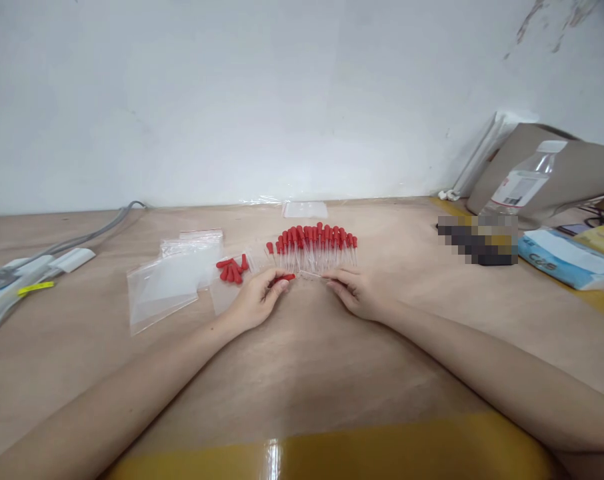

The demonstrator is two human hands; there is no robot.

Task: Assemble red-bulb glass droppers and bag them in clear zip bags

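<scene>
My left hand [262, 293] pinches a red rubber bulb [288, 277], its open end facing right. Between thumb and fingers of my right hand [355, 292] is a clear dropper tube [310, 275], held nearly level and pointing at the bulb. A small gap seems to lie between bulb and tube. Just beyond my hands, a row of droppers with red bulbs [315, 237] lies side by side. Left of my left hand is a small pile of loose red bulbs [231, 271]. A few clear tubes [255, 259] lie beside that pile, partly hidden by my hand.
Clear zip bags [167, 287] overlap on the left, and another bag [305, 210] lies near the wall. A power strip [12, 293] with cables is at far left. On the right are a plastic bottle [522, 183], a tissue pack [572, 260] and a blurred dark object [477, 241].
</scene>
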